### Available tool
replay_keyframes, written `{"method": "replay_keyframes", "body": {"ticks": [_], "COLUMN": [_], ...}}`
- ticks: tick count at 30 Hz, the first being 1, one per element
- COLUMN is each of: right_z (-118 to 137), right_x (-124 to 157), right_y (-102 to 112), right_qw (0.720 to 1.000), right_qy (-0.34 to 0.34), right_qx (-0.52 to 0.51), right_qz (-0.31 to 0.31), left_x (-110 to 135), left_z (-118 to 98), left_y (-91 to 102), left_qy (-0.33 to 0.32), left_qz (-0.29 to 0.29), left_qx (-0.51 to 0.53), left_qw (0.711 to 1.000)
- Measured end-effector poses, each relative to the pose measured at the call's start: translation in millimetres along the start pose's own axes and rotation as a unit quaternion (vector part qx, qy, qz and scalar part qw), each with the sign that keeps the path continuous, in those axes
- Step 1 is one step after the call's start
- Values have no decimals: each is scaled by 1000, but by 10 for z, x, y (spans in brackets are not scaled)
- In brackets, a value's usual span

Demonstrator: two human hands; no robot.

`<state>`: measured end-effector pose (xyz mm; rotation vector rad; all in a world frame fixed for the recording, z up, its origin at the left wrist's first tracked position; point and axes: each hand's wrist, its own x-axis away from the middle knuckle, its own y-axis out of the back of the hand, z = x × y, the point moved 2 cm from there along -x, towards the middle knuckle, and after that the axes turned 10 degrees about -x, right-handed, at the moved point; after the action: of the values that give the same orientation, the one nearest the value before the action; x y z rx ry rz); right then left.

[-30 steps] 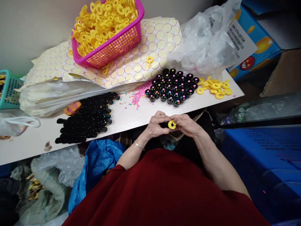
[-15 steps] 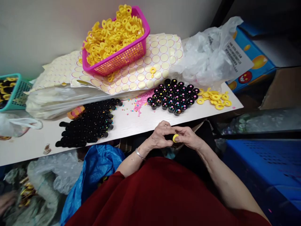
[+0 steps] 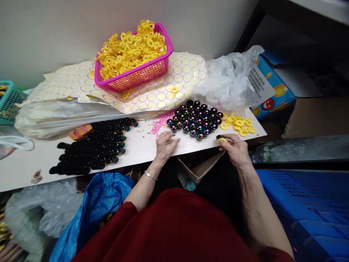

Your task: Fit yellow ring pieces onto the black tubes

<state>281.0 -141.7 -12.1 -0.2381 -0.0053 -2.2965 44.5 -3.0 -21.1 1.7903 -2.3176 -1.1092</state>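
Observation:
My right hand [image 3: 235, 148] pinches a small black cylinder with a yellow ring [image 3: 222, 141] on it, above the table's front edge. Over the front of the white table, my left hand [image 3: 165, 146] is held with thumb and fingers apart and nothing visible in it. Pink beads [image 3: 160, 123], with a few in other colours among them, lie just beyond its fingertips. Between and behind my hands stands a cluster of black cylinders [image 3: 193, 120] with coloured beads in their tops. Loose yellow rings with tabs [image 3: 237, 123] lie to the right of that cluster.
Many black cylinders [image 3: 95, 145] stand and lie at the left. A pink basket [image 3: 133, 78] full of yellow rings rests on sticker sheets [image 3: 182, 72]. Plastic bags [image 3: 226, 82], a blue box [image 3: 283, 87], a blue crate [image 3: 294, 203] and a blue sack [image 3: 95, 203] surround the place.
My hands have moved apart. The left went forward to the table near the beads; the right carried the black cylinder with its yellow ring to the right. The view has shifted.

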Motion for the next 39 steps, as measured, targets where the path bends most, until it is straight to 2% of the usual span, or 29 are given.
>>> {"method": "replay_keyframes", "body": {"ticks": [1, 2, 4, 6, 7, 10, 13, 15, 16, 18, 23, 25, 26, 28, 29, 30, 31, 32, 33, 35, 37, 39], "right_z": [56, 105, 161, 140, 94, -153, -449, -596, -645, -699, -678, -601, -539, -367, -258, -144, -33, 64, 141, 216, 216, 180], "right_x": [-50, -70, -16, 124, 201, 377, 454, 458, 451, 424, 372, 370, 365, 320, 269, 196, 107, 9, -94, -297, -460, -551], "right_y": [51, 75, 46, -58, -125, -349, -534, -587, -594, -576, -463, -392, -347, -241, -187, -135, -91, -60, -49, -88, -165, -218], "right_qw": [1000, 999, 984, 945, 920, 833, 752, 723, 719, 723, 758, 774, 790, 843, 877, 904, 919, 916, 900, 871, 854, 847], "right_qy": [-4, -16, -45, -47, -38, -9, -19, -27, -23, -11, -4, -2, -2, 0, 12, 36, 65, 87, 98, 82, 60, 48], "right_qx": [21, 40, 92, 182, 243, 445, 575, 611, 617, 616, 590, 566, 540, 457, 411, 378, 371, 390, 421, 462, 488, 504], "right_qz": [0, 29, 148, 269, 306, 330, 323, 321, 321, 313, 278, 283, 290, 282, 251, 194, 116, 28, -55, -147, -170, -163], "left_x": [-56, -103, -170, -197, -199, -199, -229, -261, -276, -295, -200, -107, -56, 39, 79, 111, 136, 152, 161, 163, 152, 139], "left_z": [70, 123, 177, 172, 158, 112, 97, 103, 107, 107, -35, -131, -172, -219, -223, -214, -196, -174, -151, -118, -105, -106], "left_y": [9, 9, -12, -50, -72, -140, -179, -185, -184, -178, -136, -143, -157, -201, -227, -255, -282, -307, -330, -363, -375, -374], "left_qy": [44, 76, 108, 114, 113, 113, 118, 121, 119, 103, 20, -28, -52, -87, -94, -94, -89, -81, -73, -61, -54, -48], "left_qz": [-27, -42, -48, -37, -29, -13, -20, -22, -20, -24, -93, -80, -60, -20, -5, 6, 12, 19, 25, 41, 51, 60], "left_qx": [-37, -69, -111, -130, -139, -181, -216, -221, -219, -215, -167, -133, -116, -91, -83, -77, -74, -73, -72, -71, -67, -61], "left_qw": [998, 994, 987, 984, 983, 977, 969, 968, 968, 971, 981, 988, 990, 992, 992, 993, 993, 994, 994, 995, 995, 995]}}
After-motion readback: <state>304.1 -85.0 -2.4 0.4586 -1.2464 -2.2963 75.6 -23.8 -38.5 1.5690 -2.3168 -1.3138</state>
